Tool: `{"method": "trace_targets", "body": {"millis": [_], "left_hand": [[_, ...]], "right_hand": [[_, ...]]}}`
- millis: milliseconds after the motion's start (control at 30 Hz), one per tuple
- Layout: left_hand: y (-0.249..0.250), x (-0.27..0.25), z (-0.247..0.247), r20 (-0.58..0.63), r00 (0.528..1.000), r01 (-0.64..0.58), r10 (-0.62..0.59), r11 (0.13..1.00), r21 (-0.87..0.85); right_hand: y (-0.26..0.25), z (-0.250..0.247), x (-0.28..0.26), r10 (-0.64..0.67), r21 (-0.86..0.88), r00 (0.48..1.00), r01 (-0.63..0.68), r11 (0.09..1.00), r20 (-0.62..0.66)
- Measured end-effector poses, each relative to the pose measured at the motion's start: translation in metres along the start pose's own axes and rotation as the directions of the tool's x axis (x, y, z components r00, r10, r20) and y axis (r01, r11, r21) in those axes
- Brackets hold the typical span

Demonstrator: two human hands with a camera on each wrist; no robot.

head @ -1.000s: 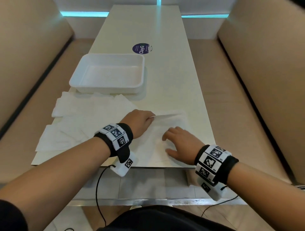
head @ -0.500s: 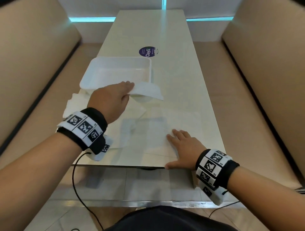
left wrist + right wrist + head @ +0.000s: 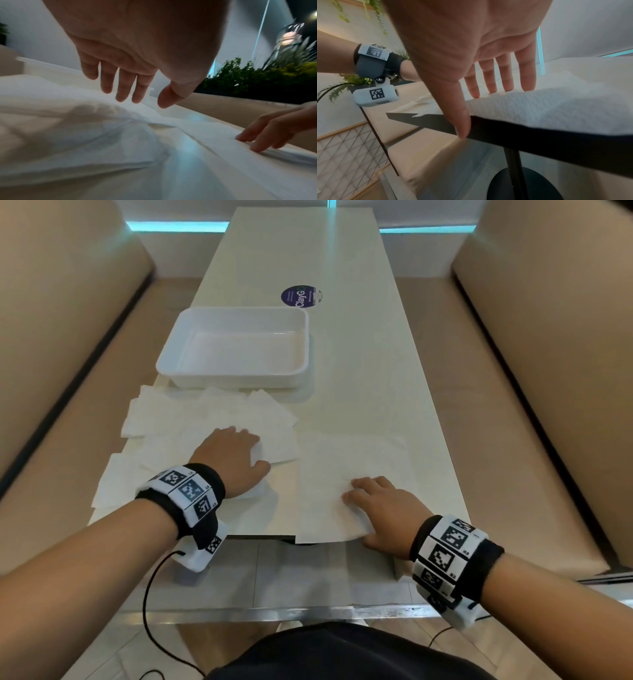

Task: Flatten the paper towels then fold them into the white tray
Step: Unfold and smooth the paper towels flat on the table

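The white tray (image 3: 236, 379) stands empty on the table's left half. Just in front of it lies a loose pile of white paper towels (image 3: 191, 419). My left hand (image 3: 250, 450) hovers low over that pile; in the left wrist view its fingers (image 3: 120, 88) are straight and hold nothing above the rumpled pile (image 3: 77, 128). One paper towel (image 3: 352, 460) lies spread flat at the near right, its edge at the table's rim. My right hand (image 3: 359, 501) presses on it with flat fingers (image 3: 505, 81), thumb hanging over the table edge.
A round purple sticker (image 3: 300, 297) sits on the table (image 3: 342, 354) beyond the tray. Beige bench seats run along both sides. The near table edge (image 3: 539, 142) is right under my right wrist. A black cable (image 3: 147, 611) hangs from the left wrist camera.
My left hand pinched the near towel, lifted a sheet toward the tray, and has now come down over the pile with nothing in it. The right hand stayed pressing the flat towel.
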State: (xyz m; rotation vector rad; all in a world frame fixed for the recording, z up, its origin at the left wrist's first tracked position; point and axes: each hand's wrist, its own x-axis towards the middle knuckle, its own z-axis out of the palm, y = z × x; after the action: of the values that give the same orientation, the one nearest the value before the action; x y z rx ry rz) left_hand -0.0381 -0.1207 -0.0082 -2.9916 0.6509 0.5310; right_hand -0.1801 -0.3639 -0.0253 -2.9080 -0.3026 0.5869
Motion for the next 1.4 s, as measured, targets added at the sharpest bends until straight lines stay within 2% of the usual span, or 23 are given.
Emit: {"method": "trace_targets", "body": {"millis": [67, 133, 200, 300, 433, 533, 600, 733, 867, 967, 1067, 1167, 1233, 1300, 1400], "left_hand": [[0.013, -0.008, -0.002, -0.054, 0.989, -0.141, 0.137, 0.986, -0.088], [0.028, -0.015, 0.001, -0.086, 0.959, -0.28, 0.269, 0.945, -0.169], [0.04, -0.021, 0.008, -0.063, 0.942, -0.335, 0.33, 0.911, -0.241], [0.049, -0.023, 0.018, -0.033, 0.937, -0.333, 0.349, 0.857, -0.393], [0.055, -0.024, 0.023, -0.013, 0.949, -0.242, 0.315, 0.701, -0.671], [0.061, -0.022, 0.021, -0.011, 0.958, -0.204, 0.288, 0.65, -0.732], [0.065, -0.016, 0.02, -0.024, 0.973, -0.177, 0.231, 0.672, -0.719], [0.07, -0.002, 0.024, -0.094, 0.989, -0.145, 0.111, 0.796, -0.587], [0.07, 0.002, 0.028, -0.088, 0.992, -0.126, 0.093, 0.826, -0.549], [0.072, 0.002, 0.031, -0.088, 0.991, -0.129, 0.097, 0.842, -0.524], [0.08, -0.002, 0.032, -0.129, 0.986, -0.156, 0.108, 0.873, -0.463], [0.089, -0.008, 0.032, -0.3, 0.937, -0.272, 0.181, 0.916, -0.296], [0.096, -0.009, 0.035, -0.344, 0.893, -0.377, 0.291, 0.901, -0.216], [0.103, -0.007, 0.041, -0.282, 0.87, -0.462, 0.404, 0.867, -0.186], [0.111, -0.001, 0.053, -0.063, 0.903, -0.429, 0.424, 0.892, -0.146]], "right_hand": [[-0.001, 0.0, -0.004, -0.005, 0.029, 1.0, 0.005, 1.0, 0.012], [0.0, -0.004, -0.008, 0.0, 0.072, 1.0, -0.001, 0.997, 0.014], [0.002, -0.012, -0.012, 0.03, 0.092, 0.999, -0.031, 0.995, 0.009], [0.006, -0.032, -0.014, 0.093, 0.111, 0.995, -0.09, 0.99, -0.03], [0.018, -0.056, -0.003, 0.135, 0.124, 0.986, -0.123, 0.985, -0.096], [0.026, -0.069, 0.013, 0.159, 0.117, 0.981, -0.146, 0.982, -0.108], [0.028, -0.073, 0.023, 0.167, 0.097, 0.979, -0.155, 0.983, -0.12], [0.036, -0.074, 0.04, 0.213, 0.099, 0.968, -0.201, 0.975, -0.13], [0.05, -0.064, 0.041, 0.275, 0.127, 0.954, -0.26, 0.957, -0.122], [0.049, -0.05, 0.035, 0.213, 0.019, 0.947, -0.214, 0.977, -0.24], [0.035, -0.036, 0.029, 0.084, 0.001, 0.938, -0.089, 0.996, -0.337], [0.024, -0.019, 0.028, 0.014, 0.009, 0.973, -0.012, 1.0, -0.229], [0.023, -0.006, 0.028, 0.032, 0.026, 0.992, -0.03, 0.999, -0.12], [0.025, 0.002, 0.025, 0.056, 0.041, 0.995, -0.052, 0.998, -0.085], [0.028, 0.007, 0.021, 0.056, 0.054, 0.996, -0.052, 0.997, -0.07]]}}
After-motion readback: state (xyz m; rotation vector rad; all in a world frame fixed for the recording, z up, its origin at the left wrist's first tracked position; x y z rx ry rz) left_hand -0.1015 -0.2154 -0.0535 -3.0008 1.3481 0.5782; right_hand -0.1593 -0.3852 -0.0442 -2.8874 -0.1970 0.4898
